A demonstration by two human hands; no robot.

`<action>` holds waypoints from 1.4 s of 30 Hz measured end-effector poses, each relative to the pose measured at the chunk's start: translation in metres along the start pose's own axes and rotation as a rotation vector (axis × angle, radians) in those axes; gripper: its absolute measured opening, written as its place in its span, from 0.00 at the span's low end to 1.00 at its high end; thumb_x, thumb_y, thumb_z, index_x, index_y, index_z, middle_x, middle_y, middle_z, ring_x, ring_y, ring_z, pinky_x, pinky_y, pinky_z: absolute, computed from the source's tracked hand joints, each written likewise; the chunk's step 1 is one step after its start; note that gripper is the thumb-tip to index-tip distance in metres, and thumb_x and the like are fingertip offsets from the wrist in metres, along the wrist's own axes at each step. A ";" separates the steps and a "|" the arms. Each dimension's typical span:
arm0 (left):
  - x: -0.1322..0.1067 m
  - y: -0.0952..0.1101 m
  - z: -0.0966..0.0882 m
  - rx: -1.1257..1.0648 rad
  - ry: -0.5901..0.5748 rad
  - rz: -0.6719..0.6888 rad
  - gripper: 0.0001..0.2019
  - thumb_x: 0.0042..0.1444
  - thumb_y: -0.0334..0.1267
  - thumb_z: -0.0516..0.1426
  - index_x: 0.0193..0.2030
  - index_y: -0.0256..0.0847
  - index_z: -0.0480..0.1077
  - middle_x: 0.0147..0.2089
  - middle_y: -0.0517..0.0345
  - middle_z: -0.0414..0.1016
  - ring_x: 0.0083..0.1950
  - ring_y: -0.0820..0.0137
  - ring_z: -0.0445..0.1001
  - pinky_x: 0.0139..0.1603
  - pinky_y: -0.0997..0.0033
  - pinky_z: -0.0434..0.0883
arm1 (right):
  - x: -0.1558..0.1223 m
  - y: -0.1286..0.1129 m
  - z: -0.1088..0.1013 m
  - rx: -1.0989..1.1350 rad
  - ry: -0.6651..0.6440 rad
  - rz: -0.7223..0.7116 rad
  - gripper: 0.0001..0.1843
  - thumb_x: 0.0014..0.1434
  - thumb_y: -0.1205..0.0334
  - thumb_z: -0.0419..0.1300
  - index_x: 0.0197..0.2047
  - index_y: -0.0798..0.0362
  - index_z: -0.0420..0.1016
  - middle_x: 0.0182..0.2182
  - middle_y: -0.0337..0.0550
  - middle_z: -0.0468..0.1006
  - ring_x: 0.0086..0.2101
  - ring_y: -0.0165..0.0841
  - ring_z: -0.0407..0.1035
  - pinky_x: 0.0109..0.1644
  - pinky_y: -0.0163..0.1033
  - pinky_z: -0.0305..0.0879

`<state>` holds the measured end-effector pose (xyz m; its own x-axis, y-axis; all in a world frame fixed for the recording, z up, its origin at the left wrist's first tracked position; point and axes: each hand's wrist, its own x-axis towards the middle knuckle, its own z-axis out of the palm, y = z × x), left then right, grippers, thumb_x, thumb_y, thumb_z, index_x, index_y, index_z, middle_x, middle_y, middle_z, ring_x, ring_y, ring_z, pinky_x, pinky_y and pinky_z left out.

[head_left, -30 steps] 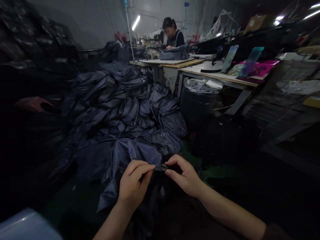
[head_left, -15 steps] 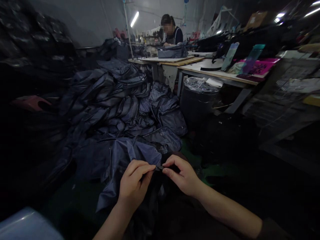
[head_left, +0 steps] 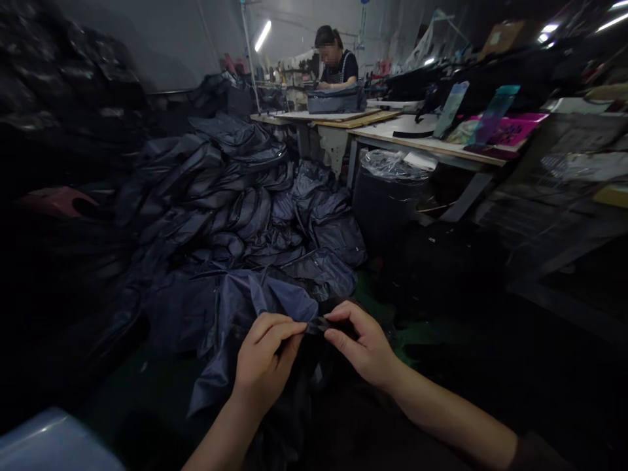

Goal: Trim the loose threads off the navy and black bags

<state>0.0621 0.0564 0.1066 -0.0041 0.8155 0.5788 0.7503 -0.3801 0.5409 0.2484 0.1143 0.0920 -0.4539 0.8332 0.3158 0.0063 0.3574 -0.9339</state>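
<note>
My left hand (head_left: 266, 360) pinches one end of a small dark piece (head_left: 314, 325) between thumb and fingertips. From the other side, my right hand (head_left: 366, 343) grips the same piece, thumb below and index finger above. Its exact kind is too dark and small to make out. Below and behind my hands, navy fabric (head_left: 265, 294) drapes down from the front of a large heap of dark blue bags (head_left: 245, 216). Dark cloth under my wrists is hard to separate from the shadow.
A person (head_left: 338, 65) works at a sewing table behind the heap. On the right table (head_left: 417, 124) stand bottles (head_left: 498, 114) and a pink basket (head_left: 523, 131). Beneath it is a dark bin (head_left: 387, 203) lined with clear plastic. A light blue object (head_left: 53, 441) lies at the lower left.
My right hand has shifted slightly right, widening the gap between my fingertips, so more of the dark piece shows. My left hand stays nearly still. The person's forearm at the back has moved into view.
</note>
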 end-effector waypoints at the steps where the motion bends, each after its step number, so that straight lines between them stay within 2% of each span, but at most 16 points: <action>1: 0.001 0.001 -0.001 -0.002 -0.006 -0.018 0.08 0.55 0.27 0.57 0.39 0.44 0.73 0.37 0.57 0.71 0.39 0.73 0.71 0.39 0.73 0.69 | 0.000 0.001 0.001 0.020 0.020 0.005 0.09 0.58 0.59 0.59 0.43 0.50 0.69 0.36 0.42 0.70 0.37 0.33 0.67 0.41 0.38 0.63; 5: 0.008 0.004 -0.004 -0.061 -0.067 -0.115 0.08 0.57 0.30 0.55 0.40 0.44 0.73 0.37 0.57 0.72 0.39 0.72 0.72 0.40 0.73 0.70 | 0.004 0.007 0.000 0.000 0.024 -0.018 0.17 0.51 0.58 0.66 0.44 0.49 0.70 0.38 0.42 0.68 0.37 0.34 0.66 0.38 0.37 0.64; 8: 0.015 0.005 -0.009 -0.158 -0.183 -0.199 0.09 0.58 0.33 0.54 0.43 0.45 0.74 0.37 0.56 0.71 0.39 0.72 0.72 0.40 0.73 0.69 | 0.013 0.012 -0.004 -0.031 -0.027 -0.040 0.08 0.54 0.59 0.63 0.38 0.50 0.74 0.36 0.43 0.69 0.37 0.34 0.66 0.41 0.38 0.63; 11: 0.022 0.006 -0.012 -0.288 -0.322 -0.321 0.08 0.58 0.36 0.55 0.42 0.45 0.75 0.36 0.57 0.71 0.38 0.71 0.71 0.40 0.73 0.68 | 0.022 0.018 -0.008 0.070 -0.109 0.074 0.06 0.55 0.58 0.62 0.33 0.52 0.73 0.32 0.40 0.69 0.34 0.31 0.65 0.39 0.36 0.61; 13: 0.023 0.006 -0.012 -0.423 -0.380 -0.460 0.07 0.56 0.38 0.57 0.37 0.43 0.76 0.35 0.58 0.71 0.38 0.71 0.70 0.39 0.73 0.67 | 0.025 0.022 -0.009 0.197 -0.161 0.200 0.09 0.55 0.56 0.62 0.32 0.53 0.71 0.28 0.37 0.68 0.30 0.29 0.63 0.36 0.34 0.60; 16: 0.021 0.003 -0.006 -0.767 -0.380 -0.813 0.06 0.52 0.40 0.60 0.33 0.41 0.75 0.33 0.58 0.73 0.34 0.72 0.71 0.36 0.74 0.67 | 0.025 0.027 -0.007 0.303 -0.163 0.317 0.11 0.54 0.54 0.62 0.31 0.54 0.69 0.25 0.34 0.65 0.27 0.27 0.60 0.33 0.33 0.58; 18: 0.019 0.001 -0.001 -0.964 -0.338 -1.023 0.07 0.49 0.40 0.62 0.34 0.39 0.75 0.31 0.59 0.75 0.31 0.73 0.71 0.34 0.74 0.68 | 0.023 0.028 -0.005 0.189 -0.100 0.269 0.11 0.54 0.55 0.62 0.31 0.54 0.70 0.27 0.36 0.67 0.29 0.28 0.61 0.34 0.33 0.60; 20: 0.018 -0.001 0.002 -1.048 -0.303 -1.119 0.09 0.46 0.39 0.64 0.33 0.38 0.75 0.29 0.58 0.76 0.30 0.72 0.72 0.33 0.75 0.68 | 0.019 0.026 -0.006 0.013 -0.012 0.167 0.09 0.53 0.57 0.62 0.35 0.53 0.71 0.32 0.39 0.69 0.32 0.30 0.64 0.36 0.35 0.62; 22: 0.018 -0.002 0.004 -1.079 -0.275 -1.145 0.09 0.45 0.39 0.64 0.33 0.38 0.75 0.29 0.57 0.77 0.31 0.72 0.73 0.34 0.75 0.68 | 0.013 0.021 -0.009 -0.119 0.043 0.082 0.13 0.53 0.58 0.63 0.42 0.51 0.70 0.37 0.41 0.70 0.36 0.32 0.66 0.40 0.37 0.63; 24: 0.019 -0.002 0.005 -1.103 -0.255 -1.159 0.09 0.46 0.39 0.64 0.33 0.38 0.76 0.29 0.57 0.78 0.32 0.71 0.75 0.36 0.74 0.69 | 0.007 0.017 -0.013 -0.188 0.039 0.041 0.15 0.54 0.59 0.62 0.46 0.49 0.68 0.38 0.42 0.71 0.37 0.33 0.67 0.42 0.38 0.64; 27: 0.021 -0.001 0.006 -1.116 -0.258 -1.137 0.08 0.47 0.38 0.64 0.34 0.38 0.76 0.29 0.58 0.78 0.32 0.72 0.75 0.37 0.75 0.69 | 0.002 0.013 -0.016 -0.249 0.006 -0.017 0.12 0.57 0.60 0.59 0.45 0.48 0.68 0.38 0.43 0.71 0.36 0.33 0.67 0.40 0.38 0.65; 32: 0.018 -0.002 0.011 -1.013 -0.265 -1.042 0.08 0.48 0.39 0.64 0.34 0.40 0.76 0.32 0.58 0.78 0.34 0.72 0.74 0.38 0.76 0.68 | 0.005 0.007 -0.014 -0.281 -0.025 -0.093 0.11 0.57 0.61 0.61 0.44 0.49 0.70 0.37 0.44 0.71 0.36 0.33 0.68 0.37 0.38 0.67; 42: 0.014 0.003 0.011 -0.904 -0.292 -0.942 0.09 0.50 0.42 0.62 0.35 0.40 0.76 0.33 0.60 0.74 0.34 0.72 0.70 0.37 0.75 0.66 | 0.004 0.002 -0.017 -0.273 -0.023 -0.074 0.10 0.56 0.60 0.61 0.43 0.50 0.71 0.37 0.44 0.72 0.35 0.33 0.68 0.37 0.37 0.67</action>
<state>0.0712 0.0717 0.1094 -0.0490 0.9442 -0.3258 -0.1587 0.3147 0.9358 0.2622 0.1253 0.0946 -0.4826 0.7917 0.3747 0.2102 0.5200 -0.8279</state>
